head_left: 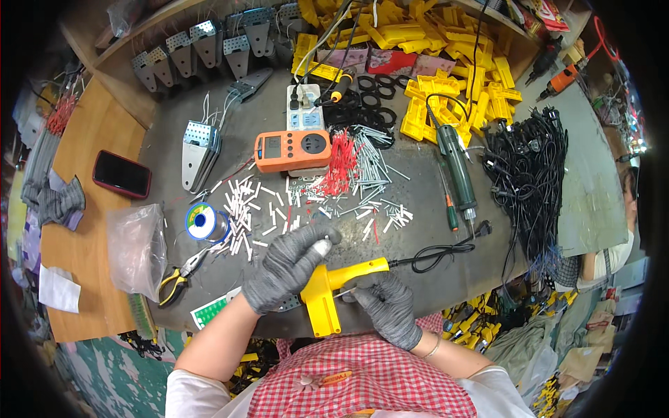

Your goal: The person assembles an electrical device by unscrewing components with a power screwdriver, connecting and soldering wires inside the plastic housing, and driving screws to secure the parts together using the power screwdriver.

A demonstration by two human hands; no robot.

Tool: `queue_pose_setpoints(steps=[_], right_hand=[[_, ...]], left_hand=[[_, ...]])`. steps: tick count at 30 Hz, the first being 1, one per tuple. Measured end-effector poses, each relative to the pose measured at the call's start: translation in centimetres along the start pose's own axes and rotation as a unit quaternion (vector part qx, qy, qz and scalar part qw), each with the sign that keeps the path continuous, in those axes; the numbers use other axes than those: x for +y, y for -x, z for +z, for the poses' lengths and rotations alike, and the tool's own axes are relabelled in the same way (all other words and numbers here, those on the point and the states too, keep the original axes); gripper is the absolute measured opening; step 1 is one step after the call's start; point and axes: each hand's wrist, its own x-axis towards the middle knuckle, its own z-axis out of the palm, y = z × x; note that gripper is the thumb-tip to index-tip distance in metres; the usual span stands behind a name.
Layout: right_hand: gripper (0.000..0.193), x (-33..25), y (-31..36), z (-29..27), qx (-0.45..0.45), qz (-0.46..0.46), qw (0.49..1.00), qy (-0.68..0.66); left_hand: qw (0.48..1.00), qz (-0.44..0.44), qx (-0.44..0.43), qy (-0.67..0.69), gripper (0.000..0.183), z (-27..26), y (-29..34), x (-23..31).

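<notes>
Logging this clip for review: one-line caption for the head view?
Gloved left hand and right hand hold a yellow gun-shaped tool over a cluttered workbench.

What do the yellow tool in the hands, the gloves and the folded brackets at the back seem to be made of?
The yellow tool looks like moulded plastic: one even, slightly glossy colour with rounded edges. The gloves on the left hand and right hand seem knitted grey fabric, matt with a fine speckled weave. The brackets appear to be thin sheet metal, dull silver, bent and punched with small holes.
</notes>
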Motion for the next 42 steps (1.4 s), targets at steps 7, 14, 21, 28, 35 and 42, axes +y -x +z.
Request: queue_pose_setpoints(steps=[7,14,21,28,35,42], right_hand=[[0.013,0.1,0.1,0.5,0.026,-0.012,0.995,-0.099],[0.013,0.3,-0.1,0.8,0.052,-0.036,0.994,-0.092],[0.011,0.0,-0.2,1.0,0.067,0.003,0.992,-0.106],[0.010,0.3,0.2,1.1,0.072,-0.027,0.995,-0.058],[0.015,1.0,0.2,0.4,0.083,-0.020,0.994,0.061],[0.023,0.6,-0.4,0.6,0.077,-0.006,0.997,0.008]], left_hand=[[0.997,-0.064,0.048,-0.023,0.025,0.9,-0.2,0.7],[0.981,-0.065,0.015,0.180,0.016,-0.3,0.5,1.6],[0.878,0.210,-0.075,-0.423,0.045,3.1,0.4,-0.4],[0.870,0.147,-0.043,-0.469,0.040,4.1,0.0,-0.9],[0.876,0.190,-0.060,-0.438,0.036,3.7,-0.3,-0.7],[0.914,0.141,-0.069,-0.375,0.026,3.3,-0.8,-0.7]])
